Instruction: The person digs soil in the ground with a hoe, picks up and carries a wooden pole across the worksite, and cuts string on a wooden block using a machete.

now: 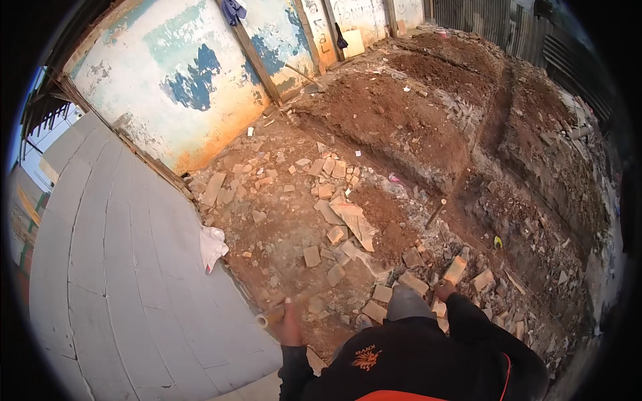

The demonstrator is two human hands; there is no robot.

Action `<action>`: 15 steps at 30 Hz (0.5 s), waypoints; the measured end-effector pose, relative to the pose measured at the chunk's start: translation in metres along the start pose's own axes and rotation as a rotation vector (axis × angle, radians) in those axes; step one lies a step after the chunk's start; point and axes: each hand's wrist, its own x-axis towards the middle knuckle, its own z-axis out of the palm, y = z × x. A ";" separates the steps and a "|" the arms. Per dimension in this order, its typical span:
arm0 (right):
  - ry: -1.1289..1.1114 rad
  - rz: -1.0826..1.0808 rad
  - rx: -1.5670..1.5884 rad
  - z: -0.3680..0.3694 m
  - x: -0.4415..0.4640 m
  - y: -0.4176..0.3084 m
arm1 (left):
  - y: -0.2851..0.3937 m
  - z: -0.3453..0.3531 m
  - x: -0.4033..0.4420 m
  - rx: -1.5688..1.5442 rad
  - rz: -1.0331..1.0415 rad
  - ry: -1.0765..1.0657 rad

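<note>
My left hand (289,327) is closed around a round wooden handle (270,316), whose pale end points left over the grey sheeting. What the handle's other end carries is blurred and I cannot make it out. My right hand (444,289), in a dark sleeve, is closed at the lower end of an orange-brown brick (456,270), its fingers partly hidden. More bricks lie close by: a pale brick (413,283) left of that hand and another brick (481,280) to its right. My grey-clad knee (408,304) shows between both hands.
Grey sheeting (134,281) covers the left side, with a white cloth (213,248) at its edge. Broken bricks and a flat board piece (354,224) litter the soil. Beyond are a wooden stake (436,212), a trench (496,120), dirt mounds (381,110) and a peeling wall (154,87).
</note>
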 end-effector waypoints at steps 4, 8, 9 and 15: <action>0.104 0.098 0.166 0.006 0.039 -0.003 | -0.003 0.033 0.070 0.043 0.108 -0.025; -0.040 0.139 -0.332 0.018 0.098 0.032 | -0.009 0.077 0.132 -0.002 0.101 -0.012; -0.173 -0.035 -0.809 0.018 0.121 0.044 | -0.010 0.092 0.148 0.008 0.080 -0.009; -0.426 -0.160 -1.303 -0.026 0.217 -0.034 | -0.035 0.215 0.256 0.041 0.085 0.011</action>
